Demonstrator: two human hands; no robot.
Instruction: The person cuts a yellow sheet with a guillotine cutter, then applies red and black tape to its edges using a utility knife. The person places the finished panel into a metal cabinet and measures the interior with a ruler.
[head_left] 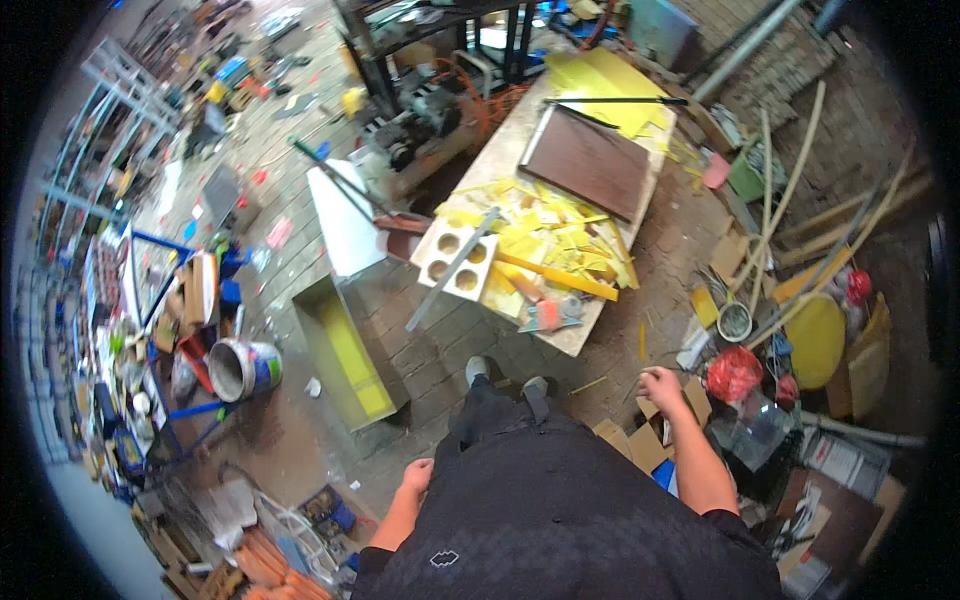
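Note:
My left hand (418,475) hangs low by my left side, its fingers mostly hidden. Out to my right, my right hand (662,389) is held in the air with the fingers curled in; nothing shows in it. Neither hand touches the low board table (572,338) ahead of me. Yellow cut strips (560,240) lie heaped on that table. Beside them are a pale block with round holes (450,284), a grey metal bar (455,268) across it, and a dark brown panel (585,160). Yellow sheets (615,85) cover the far end.
An open box with a yellow inside (345,350) stands on the floor front left, near a white bucket (243,370). A machine on a dark stand (420,120) is beyond. Long poles (790,190), a red plastic bag (738,374) and cardboard crowd the right side.

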